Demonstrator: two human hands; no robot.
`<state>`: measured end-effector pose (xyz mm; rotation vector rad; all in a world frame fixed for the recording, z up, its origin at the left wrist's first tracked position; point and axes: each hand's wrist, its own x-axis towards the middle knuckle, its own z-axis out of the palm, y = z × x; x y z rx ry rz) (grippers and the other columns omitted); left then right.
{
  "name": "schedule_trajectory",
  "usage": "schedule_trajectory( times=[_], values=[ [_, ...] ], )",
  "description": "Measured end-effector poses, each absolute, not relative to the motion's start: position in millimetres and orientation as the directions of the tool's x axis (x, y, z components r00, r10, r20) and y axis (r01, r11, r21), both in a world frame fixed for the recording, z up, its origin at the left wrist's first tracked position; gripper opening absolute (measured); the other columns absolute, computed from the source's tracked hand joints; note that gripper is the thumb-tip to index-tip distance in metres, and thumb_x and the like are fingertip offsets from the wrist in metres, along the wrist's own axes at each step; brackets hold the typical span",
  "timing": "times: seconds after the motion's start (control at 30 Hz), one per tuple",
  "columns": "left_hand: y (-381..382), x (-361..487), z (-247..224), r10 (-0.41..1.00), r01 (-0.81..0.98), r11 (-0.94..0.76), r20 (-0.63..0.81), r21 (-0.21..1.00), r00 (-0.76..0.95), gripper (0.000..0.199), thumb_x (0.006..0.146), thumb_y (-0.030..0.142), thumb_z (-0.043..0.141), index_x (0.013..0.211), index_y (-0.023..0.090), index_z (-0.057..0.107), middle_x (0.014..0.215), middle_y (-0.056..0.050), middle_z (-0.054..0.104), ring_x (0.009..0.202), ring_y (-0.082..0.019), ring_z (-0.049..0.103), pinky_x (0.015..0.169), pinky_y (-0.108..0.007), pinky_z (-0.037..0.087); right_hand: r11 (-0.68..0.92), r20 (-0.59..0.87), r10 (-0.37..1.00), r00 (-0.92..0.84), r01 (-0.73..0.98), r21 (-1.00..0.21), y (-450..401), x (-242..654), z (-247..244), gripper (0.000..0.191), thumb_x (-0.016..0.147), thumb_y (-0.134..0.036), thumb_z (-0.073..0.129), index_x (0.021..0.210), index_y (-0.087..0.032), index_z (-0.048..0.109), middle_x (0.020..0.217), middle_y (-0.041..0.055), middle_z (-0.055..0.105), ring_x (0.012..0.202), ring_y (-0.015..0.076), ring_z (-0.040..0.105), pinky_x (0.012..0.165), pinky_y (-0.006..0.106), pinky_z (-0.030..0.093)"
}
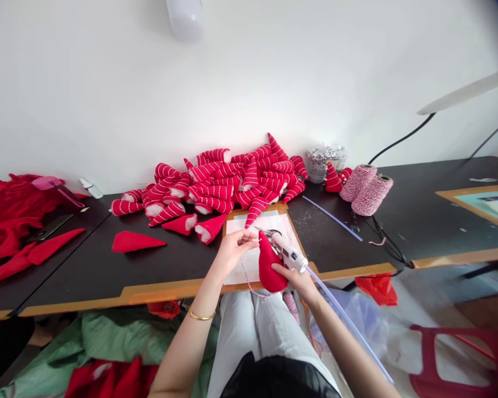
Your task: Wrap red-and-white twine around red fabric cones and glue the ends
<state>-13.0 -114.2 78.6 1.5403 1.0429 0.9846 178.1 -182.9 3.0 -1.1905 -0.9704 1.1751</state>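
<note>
A plump red felt cone (268,265) is held upright, its tip just beside the left hand (232,251), with a white hot glue gun (288,255) gripped against it by the right hand (296,279).

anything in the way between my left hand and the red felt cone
Nothing solid stands in the way: the left hand has its fingertips right at the tip of the red felt cone. Only a thin red-and-white twine hangs below the fingers, clear of the gap.

Striped felt cones (232,179) blocking far side
</note>
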Motion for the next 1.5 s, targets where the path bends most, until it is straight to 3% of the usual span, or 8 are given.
schedule_trajectory(
  times=[0.2,0.33,0.47,0.67,0.87,1.13,1.3,1.5],
  values=[
    [-123,-12,82,0.935,0.263,-0.235,0.143,0.936,0.325,0.019,0.082,0.036,0.071,0.074,0.020,0.067,0.067,0.001,0.061,0.063,-0.015,0.051,0.063,-0.027,0.041,-0.028,-0.053,0.986,0.160,-0.159,-0.987,-182,178,0,0.038,0.061,-0.038,0.085,0.092,-0.023,0.068,0.080,-0.0010,0.065,0.073,0.0193,0.062,0.071,0.032,0.053],
    [-116,-10,78,0.949,0.170,-0.197,0.144,0.966,0.280,0.024,0.084,0.042,0.069,0.079,0.019,0.065,0.071,0.001,0.059,0.060,-0.012,0.044,0.056,-0.026,0.034,0.012,-0.010,0.988,0.156,-0.140,-0.990,-182,177,-1,0.043,0.063,-0.039,0.085,0.101,-0.024,0.070,0.081,0.0003,0.068,0.075,0.0216,0.064,0.070,0.034,0.054],
    [-110,-6,73,0.960,0.070,-0.095,0.073,0.993,0.270,0.030,0.079,0.046,0.073,0.082,0.018,0.065,0.075,0.000,0.059,0.056,-0.010,0.039,0.052,-0.025,0.029,0.086,0.073,0.990,0.122,-0.102,-0.991,-182,178,3,0.048,0.067,-0.041,0.084,0.112,-0.027,0.071,0.093,0.0043,0.072,0.090,0.0267,0.067,0.075,0.037,0.056],
    [-109,-3,73,0.944,0.013,-0.044,0.037,0.999,0.327,0.031,0.080,0.046,0.074,0.081,0.016,0.064,0.071,0.002,0.053,0.059,-0.010,0.041,0.056,-0.025,0.032,0.132,0.129,0.991,0.047,-0.095,-0.987,-182,180,6,0.061,0.075,-0.038,0.080,0.133,-0.029,0.064,0.113,0.0053,0.071,0.109,0.0281,0.064,0.089,0.039,0.054],
    [-105,-5,66,0.944,-0.042,-0.025,0.037,0.999,0.327,0.030,0.079,0.044,0.076,0.082,0.016,0.065,0.072,0.001,0.057,0.063,-0.010,0.045,0.060,-0.025,0.035,0.108,0.103,0.994,0.045,-0.147,-0.983,-182,179,2,0.064,0.073,-0.034,0.082,0.134,-0.030,0.063,0.117,0.0053,0.070,0.111,0.0290,0.064,0.092,0.041,0.053],
    [-106,-4,65,0.954,-0.070,-0.029,0.048,0.997,0.296,0.029,0.077,0.042,0.079,0.079,0.016,0.065,0.069,0.001,0.058,0.062,-0.011,0.046,0.060,-0.025,0.035,0.138,0.127,0.989,0.070,-0.183,-0.973,-182,176,4,0.055,0.071,-0.035,0.084,0.123,-0.027,0.068,0.106,0.0058,0.072,0.102,0.0281,0.066,0.085,0.039,0.054],
    [-104,2,61,0.973,-0.059,-0.069,0.080,0.996,0.217,0.029,0.076,0.043,0.078,0.076,0.016,0.066,0.066,0.002,0.057,0.061,-0.012,0.046,0.059,-0.025,0.035,0.076,0.055,0.993,0.103,-0.208,-0.975,-178,179,-5,0.048,0.068,-0.043,0.085,0.110,-0.026,0.071,0.099,0.0055,0.073,0.090,0.0254,0.066,0.077,0.036,0.054],
    [-100,4,47,0.983,0.008,-0.135,0.133,0.991,0.124,0.028,0.079,0.044,0.075,0.078,0.016,0.068,0.067,0.001,0.060,0.062,-0.013,0.049,0.062,-0.026,0.037,0.077,0.047,0.983,0.176,-0.172,-0.982,-185,187,1,0.034,0.080,-0.054,0.073,0.075,-0.021,0.068,0.074,0.0034,0.067,0.072,0.0201,0.062,0.074,0.033,0.050]
  ],
)
